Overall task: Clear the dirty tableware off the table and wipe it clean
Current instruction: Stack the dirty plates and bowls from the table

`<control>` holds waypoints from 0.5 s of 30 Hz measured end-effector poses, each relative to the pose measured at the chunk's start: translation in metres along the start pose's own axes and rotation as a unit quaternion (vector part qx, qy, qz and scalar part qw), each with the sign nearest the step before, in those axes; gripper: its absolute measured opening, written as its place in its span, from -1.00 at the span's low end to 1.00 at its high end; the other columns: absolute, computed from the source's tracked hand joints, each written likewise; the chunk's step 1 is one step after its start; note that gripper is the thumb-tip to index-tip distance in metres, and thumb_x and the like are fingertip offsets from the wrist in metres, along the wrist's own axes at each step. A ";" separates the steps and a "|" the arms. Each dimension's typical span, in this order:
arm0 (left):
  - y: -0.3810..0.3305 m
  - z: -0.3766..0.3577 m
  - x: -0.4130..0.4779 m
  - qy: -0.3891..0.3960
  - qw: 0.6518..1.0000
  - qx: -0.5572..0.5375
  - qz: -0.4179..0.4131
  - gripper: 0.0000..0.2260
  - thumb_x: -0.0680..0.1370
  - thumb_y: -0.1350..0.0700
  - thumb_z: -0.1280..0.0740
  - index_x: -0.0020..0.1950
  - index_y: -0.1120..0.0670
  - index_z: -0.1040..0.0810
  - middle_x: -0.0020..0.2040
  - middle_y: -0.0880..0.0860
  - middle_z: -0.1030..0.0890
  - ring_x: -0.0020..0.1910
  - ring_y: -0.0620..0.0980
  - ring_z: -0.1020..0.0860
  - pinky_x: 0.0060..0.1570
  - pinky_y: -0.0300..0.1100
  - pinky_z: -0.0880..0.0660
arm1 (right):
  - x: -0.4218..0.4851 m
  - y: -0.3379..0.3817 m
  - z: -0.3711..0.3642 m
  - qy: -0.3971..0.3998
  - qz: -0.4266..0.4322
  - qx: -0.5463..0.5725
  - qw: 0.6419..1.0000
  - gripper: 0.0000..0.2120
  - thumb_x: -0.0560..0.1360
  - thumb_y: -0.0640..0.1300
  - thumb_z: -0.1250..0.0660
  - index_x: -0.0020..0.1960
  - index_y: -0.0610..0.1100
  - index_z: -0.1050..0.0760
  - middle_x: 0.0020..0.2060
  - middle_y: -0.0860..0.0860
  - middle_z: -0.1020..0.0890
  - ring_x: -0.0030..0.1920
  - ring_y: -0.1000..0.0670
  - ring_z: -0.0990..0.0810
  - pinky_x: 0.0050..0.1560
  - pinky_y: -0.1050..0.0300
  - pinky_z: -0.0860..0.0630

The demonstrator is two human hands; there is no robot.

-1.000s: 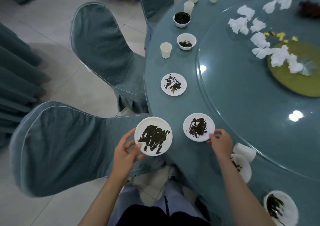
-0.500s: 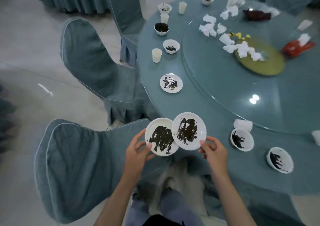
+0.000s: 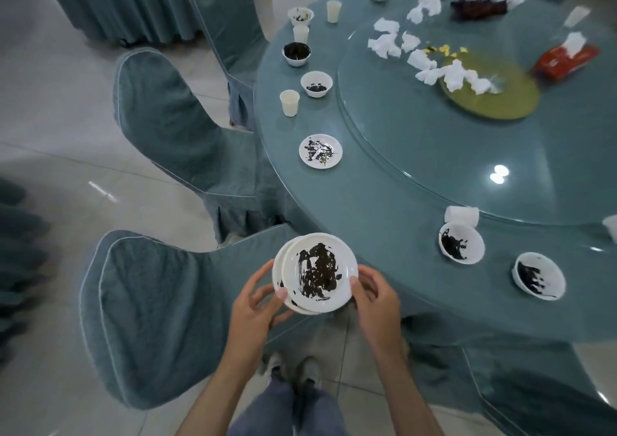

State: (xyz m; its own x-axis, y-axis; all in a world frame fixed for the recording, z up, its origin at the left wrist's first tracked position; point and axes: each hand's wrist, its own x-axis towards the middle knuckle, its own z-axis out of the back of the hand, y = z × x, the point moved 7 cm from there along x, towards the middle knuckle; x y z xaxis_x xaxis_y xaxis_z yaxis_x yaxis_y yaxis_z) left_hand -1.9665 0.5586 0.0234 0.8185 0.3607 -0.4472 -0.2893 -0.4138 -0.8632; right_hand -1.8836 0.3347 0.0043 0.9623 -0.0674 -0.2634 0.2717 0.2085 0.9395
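- Your left hand (image 3: 253, 305) grasps the plates (image 3: 319, 272). The thumb lies on the near-left rim and the fingers are curled underneath.
- Your right hand (image 3: 375, 297) grasps the same plates from the right, thumb on the rim and fingers curled below.
- There are two plates, stacked and smeared dark. You hold them in the air at the near edge of the desk (image 3: 384, 202), just beside a chair (image 3: 160, 308).
- The lower plate (image 3: 277, 270) shows only as a sliver on the left.
- A third plate (image 3: 320, 151), also dirty, lies on the desk well beyond the held ones.
- A smeared bowl (image 3: 461, 242) sits to the right of your right hand, with a second bowl (image 3: 540, 275) near it.
- A tipped cup (image 3: 461, 216) lies just behind the first bowl.
- More cups and bowls line the far-left edge, starting with an upright cup (image 3: 289, 102).
- The turntable (image 3: 434, 155) carries crumpled napkins (image 3: 384, 43), a green mat (image 3: 494, 105) and a red tissue pack (image 3: 564, 60).
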 end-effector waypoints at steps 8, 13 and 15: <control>-0.014 0.024 -0.028 0.010 1.000 0.023 -0.007 -0.51 0.59 0.28 -0.40 0.48 -0.05 -0.48 0.18 0.17 -0.70 0.17 0.20 -0.69 0.08 0.10 -0.67 | -0.029 0.008 -0.018 0.042 -0.024 0.076 0.996 -0.77 0.58 -0.17 -0.45 0.22 -0.03 -0.68 -0.02 0.05 -0.76 -0.05 0.05 -0.74 -0.10 0.11 -0.67; -0.026 0.059 -0.041 -0.003 1.000 0.026 -0.014 -0.54 0.63 0.28 -0.35 0.49 -0.04 -0.46 0.19 0.16 -0.70 0.19 0.17 -0.68 0.13 0.15 -0.65 | -0.046 0.027 -0.053 0.083 -0.016 0.084 0.993 -0.72 0.53 -0.22 -0.50 0.18 0.04 -0.68 0.00 0.10 -0.75 -0.03 0.04 -0.74 -0.09 0.14 -0.68; -0.031 0.080 -0.045 -0.014 1.000 0.022 -0.017 -0.56 0.64 0.29 -0.33 0.48 -0.04 -0.47 0.19 0.15 -0.70 0.17 0.16 -0.69 0.11 0.13 -0.66 | -0.054 0.030 -0.073 0.100 -0.009 0.067 0.993 -0.69 0.51 -0.22 -0.52 0.18 0.08 -0.68 0.02 0.09 -0.74 -0.02 0.00 -0.73 -0.08 0.09 -0.69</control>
State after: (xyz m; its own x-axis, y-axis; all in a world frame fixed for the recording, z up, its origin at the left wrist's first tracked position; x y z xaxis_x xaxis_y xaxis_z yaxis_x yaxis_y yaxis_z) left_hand -2.0338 0.6220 0.0520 0.8139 0.3974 -0.4239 -0.2842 -0.3641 -0.8870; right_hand -1.9270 0.4161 0.0309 0.9431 0.1278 -0.3069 0.2992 0.0763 0.9511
